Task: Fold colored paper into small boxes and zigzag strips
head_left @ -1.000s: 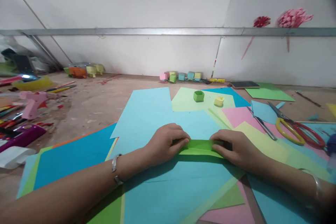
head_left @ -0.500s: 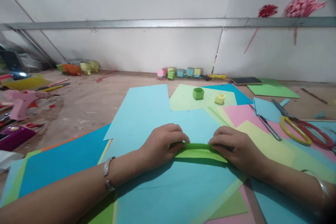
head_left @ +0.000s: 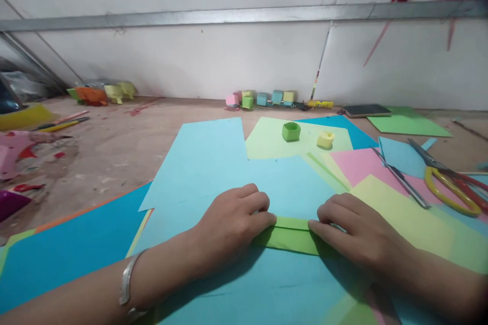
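A green paper strip point(head_left: 292, 240) lies across the light blue paper point(head_left: 213, 162), its far edge folded over into a narrow band. My left hand point(head_left: 240, 221) pinches the left end, with its thumb along the fold and its fingers curled. At the other end, my right hand point(head_left: 354, 226) has its thumb on the fold and its fingers bent over. Both ends of the strip are hidden by the hands. Beyond them, a small green paper box point(head_left: 291, 132) and a small yellow paper piece point(head_left: 326, 139) stand on a pale green sheet point(head_left: 263, 137).
Scissors point(head_left: 452, 183) and a silver pen-like tool point(head_left: 404, 183) lie at the right on coloured sheets. A pink glue gun point(head_left: 11, 150) is at the left edge. Small paper blocks point(head_left: 262, 99), a yellow tube point(head_left: 320, 104) and a phone point(head_left: 366, 110) stand along the wall.
The green strip's far edge, raised and curved before, now lies flatter as a folded band. My right hand has shifted slightly right and nearer. The view has tilted down a little.
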`<state>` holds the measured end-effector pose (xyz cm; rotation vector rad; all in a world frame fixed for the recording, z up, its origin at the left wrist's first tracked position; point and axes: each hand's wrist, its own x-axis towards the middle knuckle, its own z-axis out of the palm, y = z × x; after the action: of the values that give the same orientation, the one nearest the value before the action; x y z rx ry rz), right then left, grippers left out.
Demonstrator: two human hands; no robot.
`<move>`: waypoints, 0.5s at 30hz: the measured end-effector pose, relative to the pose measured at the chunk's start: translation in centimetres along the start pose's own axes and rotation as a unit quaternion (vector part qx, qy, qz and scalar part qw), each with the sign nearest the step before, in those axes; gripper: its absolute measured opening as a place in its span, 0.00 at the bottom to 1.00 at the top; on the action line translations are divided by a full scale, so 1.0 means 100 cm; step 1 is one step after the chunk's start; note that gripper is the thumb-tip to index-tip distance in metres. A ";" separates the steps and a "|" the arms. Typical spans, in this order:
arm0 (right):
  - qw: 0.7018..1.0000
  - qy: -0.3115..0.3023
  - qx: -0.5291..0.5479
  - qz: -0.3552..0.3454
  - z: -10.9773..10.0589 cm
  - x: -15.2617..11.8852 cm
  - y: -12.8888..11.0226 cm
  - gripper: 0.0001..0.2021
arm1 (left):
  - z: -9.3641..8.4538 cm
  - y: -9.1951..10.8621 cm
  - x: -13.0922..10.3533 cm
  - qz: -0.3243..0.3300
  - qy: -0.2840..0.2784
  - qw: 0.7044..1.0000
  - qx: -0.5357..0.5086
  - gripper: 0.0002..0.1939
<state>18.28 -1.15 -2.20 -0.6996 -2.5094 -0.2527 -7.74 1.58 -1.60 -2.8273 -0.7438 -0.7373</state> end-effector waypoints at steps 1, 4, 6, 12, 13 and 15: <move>1.000 -0.007 -0.001 0.000 -0.001 0.000 0.000 0.13 | 0.000 0.000 0.000 0.003 -0.008 1.000 0.005 0.14; 1.000 -0.024 -0.004 0.001 -0.002 0.001 0.001 0.12 | 0.000 -0.002 -0.001 0.013 -0.022 1.000 0.015 0.16; 1.000 -0.028 -0.005 -0.004 -0.003 0.002 0.001 0.11 | 0.000 -0.002 -0.002 0.011 -0.025 0.999 0.018 0.16; 0.999 -0.027 -0.018 -0.028 -0.007 0.008 -0.002 0.12 | 0.000 -0.002 -0.004 0.002 -0.022 0.999 0.029 0.17; 0.999 -0.026 -0.018 -0.029 -0.007 0.009 -0.003 0.13 | 0.000 -0.003 -0.004 0.000 -0.029 0.999 0.026 0.17; 0.999 -0.025 -0.013 -0.024 -0.006 0.008 -0.003 0.13 | 0.000 -0.004 -0.003 -0.004 -0.051 0.999 0.012 0.17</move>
<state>17.84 -1.23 -1.28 -0.6633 -2.5771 -0.2904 -8.18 1.80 -1.72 -2.8611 -0.7736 -0.5842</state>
